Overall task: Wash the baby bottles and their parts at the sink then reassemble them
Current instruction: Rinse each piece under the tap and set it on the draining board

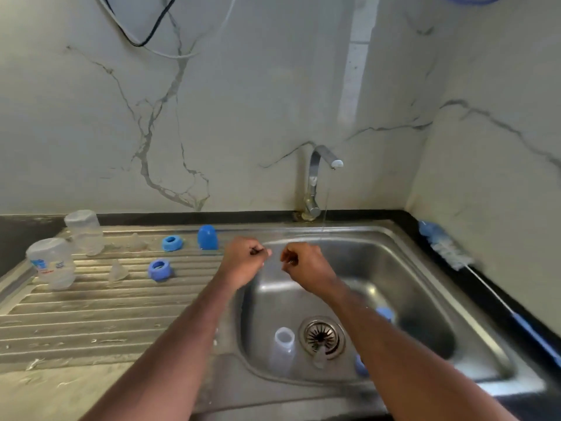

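Along the left edge of the drainboard [91, 314] you have two clear bottle bodies standing mouth down: one [52, 262] at the near left, the other [85, 231] just behind it toward the back edge. To their right lie two clear teats [117, 270] [138, 242], then two blue collar rings [160, 269] [172, 243], and a blue cap [207, 237] standing near the back edge, close to the basin. These look washed and set to drain.

Your left hand [244, 258] hangs over the seam between drainboard and sink [455, 262], fingers curled in; your right hand [302, 262] is just beside it, also curled. Whether either pinches something small, I cannot tell, as nothing clear shows between them.

In the basin a clear bottle [283, 344] lies near the front edge, beside the drain [321, 337], with what looks like a teat just below the drain. Blue parts [385, 314] [361, 364] peek out beside your right forearm. The tap [318, 177] runs a thin stream at the back edge.

So you are mid-wash, I judge: one bottle set remains. Next, reach down for the basin bottle and fetch the brush [446, 247] lying on the right counter edge.
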The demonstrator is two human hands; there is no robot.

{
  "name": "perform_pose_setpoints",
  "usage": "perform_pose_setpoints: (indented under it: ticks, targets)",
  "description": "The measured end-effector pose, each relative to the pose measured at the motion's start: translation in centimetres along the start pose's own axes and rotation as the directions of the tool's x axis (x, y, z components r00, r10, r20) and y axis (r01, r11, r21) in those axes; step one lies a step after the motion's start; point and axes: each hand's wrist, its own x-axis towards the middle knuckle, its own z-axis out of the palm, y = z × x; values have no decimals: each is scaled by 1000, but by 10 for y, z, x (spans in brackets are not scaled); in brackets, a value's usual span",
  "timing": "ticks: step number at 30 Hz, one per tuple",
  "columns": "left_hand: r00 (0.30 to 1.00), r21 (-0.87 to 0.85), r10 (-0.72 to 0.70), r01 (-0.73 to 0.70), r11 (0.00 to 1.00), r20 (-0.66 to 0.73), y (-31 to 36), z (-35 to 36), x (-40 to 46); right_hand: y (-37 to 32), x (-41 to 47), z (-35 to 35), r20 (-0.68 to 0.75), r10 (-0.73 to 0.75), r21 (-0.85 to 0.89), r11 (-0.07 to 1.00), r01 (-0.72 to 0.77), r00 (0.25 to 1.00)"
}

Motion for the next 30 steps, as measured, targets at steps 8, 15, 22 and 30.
perform_pose_setpoints:
  ticks: [8, 15, 22, 30]
  targets:
    - [971, -15, 9, -6, 1000, 239, 30, 126, 17, 145, -46, -61, -135, 342, -52, 935, -351, 930]
    - [955, 66, -24, 5, 998, 294, 10, 155, 28, 170, -49, -54, 185, 551, -321, 816, -480, 814]
    - [963, 63, -96, 82, 995, 251, -6, 141, 36, 155, -14, -28, 56, 478, -186, 868, -461, 877]
    - [950, -29, -136, 150, 988, 280, -31, 136, 41, 130, 31, 3, 130, 426, 452, 778, -436, 895]
